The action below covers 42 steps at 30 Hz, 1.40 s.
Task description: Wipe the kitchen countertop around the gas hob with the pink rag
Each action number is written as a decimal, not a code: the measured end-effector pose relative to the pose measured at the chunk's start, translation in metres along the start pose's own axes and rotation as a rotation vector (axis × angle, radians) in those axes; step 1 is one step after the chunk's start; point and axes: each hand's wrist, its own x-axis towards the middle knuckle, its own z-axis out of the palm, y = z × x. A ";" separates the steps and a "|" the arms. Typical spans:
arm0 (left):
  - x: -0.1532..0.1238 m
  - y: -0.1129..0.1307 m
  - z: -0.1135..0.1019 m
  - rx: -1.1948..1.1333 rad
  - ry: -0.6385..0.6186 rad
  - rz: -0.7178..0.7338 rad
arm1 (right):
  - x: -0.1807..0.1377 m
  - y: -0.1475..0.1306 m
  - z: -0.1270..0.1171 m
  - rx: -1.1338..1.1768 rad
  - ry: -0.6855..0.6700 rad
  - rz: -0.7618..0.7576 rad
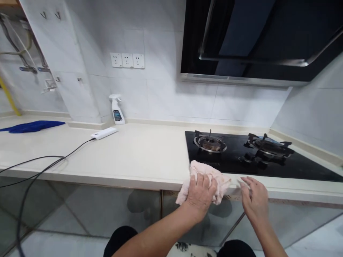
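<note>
Cloth (202,169): pale pink, fluffy, crumpled, at front edge of counter (152,153), against near-left corner of black stove (227,165). Left hand (199,196) pressed on it, fingers together. Right hand (255,200) free, just beside, thumb apart from loosely bent fingers. Behind: two burners (210,143) under dark hood (246,35). Leftward: corded white device (104,133), spray bottle (117,110), label print too small to read; blue rag (36,126).

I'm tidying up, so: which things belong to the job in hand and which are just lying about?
Seemingly in the job:
pink cloth, under the left hand
countertop, its front edge beneath the pink cloth

Seemingly lying about:
blue cloth
white corded device
spray bottle, standing by the wall, though possibly for the job
</note>
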 end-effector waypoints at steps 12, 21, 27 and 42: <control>-0.051 -0.173 -0.076 -0.675 0.074 -0.238 | 0.021 -0.138 0.026 -0.144 -0.539 -0.403; -0.059 -0.233 -0.034 -0.517 0.144 -0.590 | -0.011 -0.267 0.104 0.015 -0.549 -0.507; -0.059 -0.244 -0.045 -0.554 0.100 -0.824 | -0.021 -0.264 0.125 0.092 -0.246 -0.739; -0.056 -0.239 -0.038 -0.265 -0.034 -0.595 | 0.006 0.051 0.000 -0.103 -0.298 -0.618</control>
